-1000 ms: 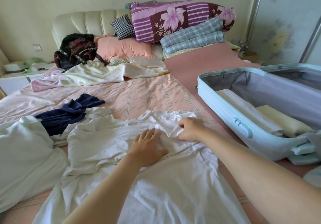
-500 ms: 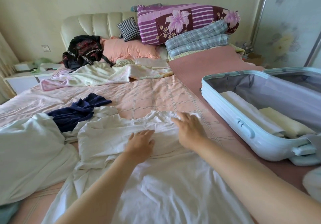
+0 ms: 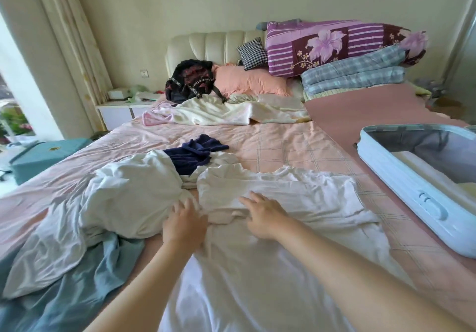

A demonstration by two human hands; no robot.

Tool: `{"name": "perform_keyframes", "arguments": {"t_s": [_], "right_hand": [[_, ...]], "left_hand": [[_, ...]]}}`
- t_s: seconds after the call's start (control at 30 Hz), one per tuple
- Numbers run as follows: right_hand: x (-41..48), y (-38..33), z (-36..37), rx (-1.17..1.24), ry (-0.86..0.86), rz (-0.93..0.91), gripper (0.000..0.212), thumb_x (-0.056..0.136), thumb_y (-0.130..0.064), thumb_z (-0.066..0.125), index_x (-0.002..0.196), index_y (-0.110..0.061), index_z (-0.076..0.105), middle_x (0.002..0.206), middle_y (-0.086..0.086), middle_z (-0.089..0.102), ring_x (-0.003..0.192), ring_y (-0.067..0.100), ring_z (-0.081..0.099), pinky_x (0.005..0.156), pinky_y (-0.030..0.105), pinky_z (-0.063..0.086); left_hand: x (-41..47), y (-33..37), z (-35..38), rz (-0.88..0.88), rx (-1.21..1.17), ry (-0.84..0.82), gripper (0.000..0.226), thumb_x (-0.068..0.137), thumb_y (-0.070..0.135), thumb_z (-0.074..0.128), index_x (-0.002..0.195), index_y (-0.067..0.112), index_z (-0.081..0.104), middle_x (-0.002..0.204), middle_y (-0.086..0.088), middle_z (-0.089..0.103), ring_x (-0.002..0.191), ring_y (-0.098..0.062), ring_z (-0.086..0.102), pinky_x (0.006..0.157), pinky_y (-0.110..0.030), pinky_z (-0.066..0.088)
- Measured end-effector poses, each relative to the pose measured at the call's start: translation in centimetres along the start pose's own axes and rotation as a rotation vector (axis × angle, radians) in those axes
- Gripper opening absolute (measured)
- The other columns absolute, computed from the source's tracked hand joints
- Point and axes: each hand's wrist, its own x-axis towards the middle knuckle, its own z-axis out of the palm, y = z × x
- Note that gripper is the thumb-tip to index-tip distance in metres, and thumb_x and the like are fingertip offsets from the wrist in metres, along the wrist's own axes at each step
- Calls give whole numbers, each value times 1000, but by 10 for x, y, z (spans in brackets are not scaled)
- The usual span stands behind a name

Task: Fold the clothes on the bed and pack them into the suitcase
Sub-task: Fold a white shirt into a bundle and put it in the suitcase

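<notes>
White garment on bed, both hands flat and open on it, black bag strap lettering unreadable

Both arms are stretched forward; the left hand and right hand are laid flat, palms down, fingers spread.

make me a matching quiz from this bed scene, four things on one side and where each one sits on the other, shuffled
Things:
1. white garment
2. navy garment
3. suitcase
4. black bag

Places:
A. against the headboard, beside the pink pillow
B. open, at the right edge of the bed
C. spread flat under both hands: left hand, right hand
D. crumpled mid-bed, beyond the white heap

Pairs: 1-C, 2-D, 3-B, 4-A
</notes>
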Motion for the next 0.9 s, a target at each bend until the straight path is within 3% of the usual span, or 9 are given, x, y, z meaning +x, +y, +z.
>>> {"name": "perform_keyframes", "arguments": {"t_s": [0.1,0.2,0.33,0.47,0.6,0.77,0.9], "right_hand": [[1,-41,14,34,-37,-89,63,99,-31,42,158,-34,21,168,4,9,154,21,11,122,47,17],[3,-55,31,-44,-98,-107,60,99,-37,37,156,-38,21,167,-3,13,152,20,14,120,54,14],[3,-51,35,-55,-105,-117,56,99,-43,35,154,-40,25,166,-5,15,152,18,15,119,53,15],[-10,-40,32,-32,-95,-105,62,97,-49,42,156,-36,26,167,-1,15,153,16,13,124,42,11],[-48,-24,22,2,-39,-119,67,96,-47,52,157,-33,28,167,-1,17,154,16,13,124,36,12],[-124,0,10,27,-28,-57,65,97,-46,54,155,-38,28,167,0,16,153,18,14,123,36,13],[-192,18,3,35,34,-40,63,90,-35,62,149,-35,40,156,-5,33,144,16,29,115,29,20]], "left_hand": [[-5,-17,-4,63,-78,-135,43,94,39,56,126,11,48,122,-12,61,112,-32,59,82,-34,45],[-2,-40,-9,84,-61,-131,25,95,26,55,116,13,57,117,-11,64,106,-31,60,79,-32,45],[2,-58,-14,48,57,-268,34,102,27,43,129,11,56,133,-10,56,122,-28,54,96,-33,42],[-12,-44,-19,84,-18,-45,25,95,30,55,116,16,51,115,-5,59,106,-28,59,74,-33,42],[-50,-13,-20,355,-73,111,22,92,29,54,111,19,52,110,0,53,101,-27,55,72,-33,34],[-119,28,-15,623,-227,-64,17,93,37,58,103,23,53,94,11,47,90,-21,57,70,-32,43],[-173,55,-7,729,-221,-133,19,90,42,60,89,28,47,83,12,52,76,-16,52,63,-28,39]]}}
